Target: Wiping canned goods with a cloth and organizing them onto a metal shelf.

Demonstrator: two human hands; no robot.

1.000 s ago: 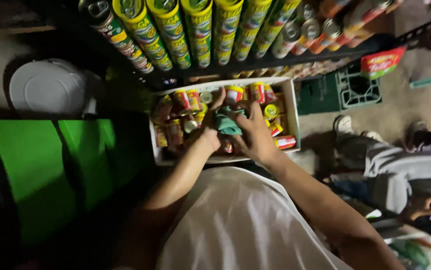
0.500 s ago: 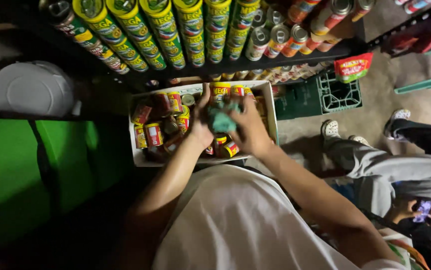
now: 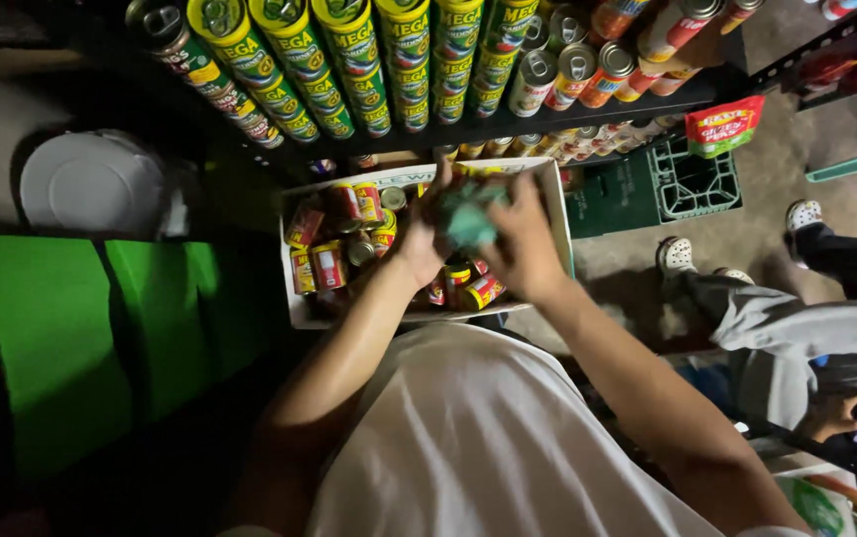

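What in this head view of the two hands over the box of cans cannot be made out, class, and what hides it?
- Green thing in both hands: motion-blurred, its kind unclear.
- Left hand and right hand: fingers blurred, grip unclear.
- Cans in the white box: the forearms hide many.
- Shelf cans: top edge cuts them off.
- Seated person: right edge cuts them off.

1 head-worn view looks steeply down over the wearer's white shirt (image 3: 478, 438); close to the box of cans (image 3: 299, 298) at arm's reach; shelf of cans (image 3: 588, 114) above; floor (image 3: 747, 219) to the right.
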